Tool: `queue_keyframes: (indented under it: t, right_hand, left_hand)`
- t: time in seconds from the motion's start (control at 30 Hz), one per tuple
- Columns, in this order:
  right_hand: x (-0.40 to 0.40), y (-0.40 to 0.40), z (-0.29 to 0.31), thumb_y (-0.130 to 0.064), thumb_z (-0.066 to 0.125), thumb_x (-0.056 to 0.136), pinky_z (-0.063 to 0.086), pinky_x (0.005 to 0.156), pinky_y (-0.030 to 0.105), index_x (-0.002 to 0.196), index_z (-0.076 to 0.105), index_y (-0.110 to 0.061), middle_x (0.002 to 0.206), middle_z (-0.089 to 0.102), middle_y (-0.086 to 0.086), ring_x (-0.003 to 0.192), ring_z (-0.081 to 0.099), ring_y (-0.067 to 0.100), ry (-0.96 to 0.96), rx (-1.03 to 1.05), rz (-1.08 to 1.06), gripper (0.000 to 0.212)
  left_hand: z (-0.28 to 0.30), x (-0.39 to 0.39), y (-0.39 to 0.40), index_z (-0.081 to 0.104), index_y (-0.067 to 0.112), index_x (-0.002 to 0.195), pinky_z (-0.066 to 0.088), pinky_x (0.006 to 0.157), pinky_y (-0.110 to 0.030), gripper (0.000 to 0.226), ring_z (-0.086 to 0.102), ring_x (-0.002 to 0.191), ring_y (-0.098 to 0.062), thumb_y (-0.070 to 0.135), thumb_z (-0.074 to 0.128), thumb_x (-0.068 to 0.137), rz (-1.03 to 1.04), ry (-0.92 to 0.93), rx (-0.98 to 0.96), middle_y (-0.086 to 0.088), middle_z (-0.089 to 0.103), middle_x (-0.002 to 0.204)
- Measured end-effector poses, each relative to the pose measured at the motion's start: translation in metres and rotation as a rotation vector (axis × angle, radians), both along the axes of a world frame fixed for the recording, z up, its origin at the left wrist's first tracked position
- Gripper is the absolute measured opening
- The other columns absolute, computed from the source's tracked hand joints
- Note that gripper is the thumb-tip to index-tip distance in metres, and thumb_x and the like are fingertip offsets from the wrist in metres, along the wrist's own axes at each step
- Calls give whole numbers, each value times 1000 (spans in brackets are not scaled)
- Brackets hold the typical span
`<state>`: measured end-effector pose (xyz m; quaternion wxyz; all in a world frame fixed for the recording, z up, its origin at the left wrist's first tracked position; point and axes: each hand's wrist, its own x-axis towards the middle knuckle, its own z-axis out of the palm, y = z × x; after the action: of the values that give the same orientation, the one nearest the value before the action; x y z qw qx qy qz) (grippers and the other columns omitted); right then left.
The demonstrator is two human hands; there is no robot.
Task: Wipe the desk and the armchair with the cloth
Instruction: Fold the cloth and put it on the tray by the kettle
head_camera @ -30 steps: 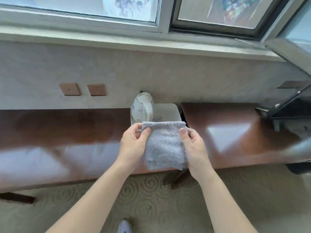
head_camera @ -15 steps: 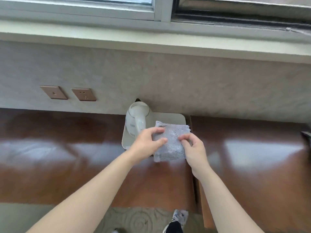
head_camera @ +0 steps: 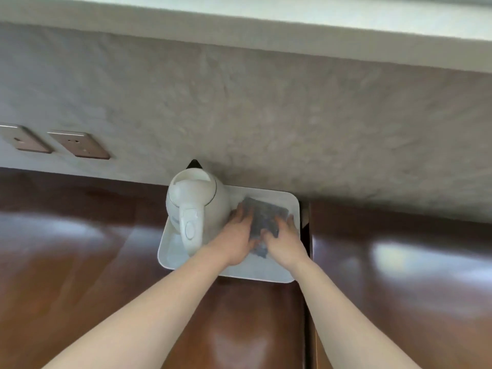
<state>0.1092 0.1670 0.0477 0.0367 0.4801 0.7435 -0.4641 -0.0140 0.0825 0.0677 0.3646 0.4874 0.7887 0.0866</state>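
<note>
A textured grey wall [head_camera: 266,115] is seen across the upper part of the view, and a pale window sill [head_camera: 292,25] runs above it. Below the wall, a glossy dark brown wooden desk [head_camera: 80,262] is spread over the whole width; light is reflected on its surface, and a narrow seam is seen in it just to the right of the tray. A white rectangular tray [head_camera: 266,274] with rounded corners is placed on the desk, against the wall. On the left part of the tray a white electric kettle [head_camera: 195,203] stands upright, with its handle turned toward the person. Two bronze wall sockets [head_camera: 78,145] are fixed on the wall, well to the left of the kettle.

The grey cloth [head_camera: 265,218], folded, is laid on the right part of the tray, just beside the kettle. It is pressed down by both hands. The left hand [head_camera: 235,242] is laid on the left edge of the cloth, fingers stretched and flat, not clenched. The right hand [head_camera: 285,242] is laid on the near right part of the cloth, fingers also spread on it. Whether any fold is pinched under the palms cannot be told. The picture is somewhat blurred around the hands.
</note>
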Motion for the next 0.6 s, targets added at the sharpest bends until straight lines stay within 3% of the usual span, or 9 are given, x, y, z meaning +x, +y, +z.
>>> queue_keyframes:
  t: [0.13,0.37,0.6]
  right_hand:
    - [1,2,-19,-47,30,103,5,118,30,156,14,-15,164,1,8,151,1,19,-90,32,143,63]
    - [-7,19,-33,-50,17,104,4,121,38,155,5,-7,164,-2,11,151,-2,24,-209,85,227,68]
    - [-9,25,-34,-45,24,105,3,122,38,155,4,-9,164,-5,10,151,-3,26,-238,103,271,65]
  left_hand:
    - [-27,4,-7,-7,4,159,0,126,-38,88,-11,155,-30,52,41,103,-220,176,-196,-15,-14,167]
    - [-59,5,-15,-11,7,159,-2,126,-34,89,-15,155,-24,57,36,102,-263,225,-170,-12,-18,167]
    - [-61,6,-19,-15,8,158,-2,126,-32,88,-14,155,-22,53,38,103,-276,322,-160,-9,-21,167]
